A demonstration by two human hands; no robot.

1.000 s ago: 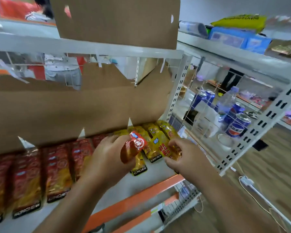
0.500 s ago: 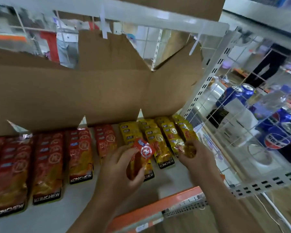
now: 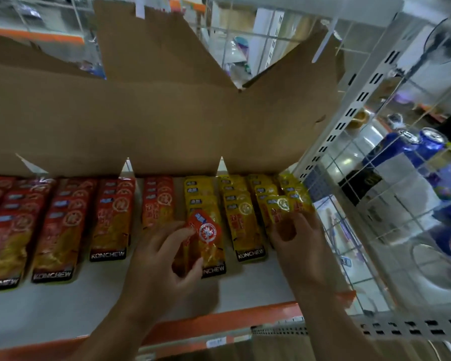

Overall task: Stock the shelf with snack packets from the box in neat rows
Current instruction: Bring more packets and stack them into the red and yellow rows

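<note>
Red pkt (image 3: 206,231) pinched btwn left hand (image 3: 162,267) fingers; right hand (image 3: 301,241) fingers pinch yellow pkt (image 3: 280,205) on shelf (image 3: 63,308).

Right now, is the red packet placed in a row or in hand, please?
In hand: the left hand grips the red packet, tilted over a yellow row.

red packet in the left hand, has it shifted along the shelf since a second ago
No: the red packet in the left hand stays over the front of the leftmost yellow row; only the camera tilted.
</note>
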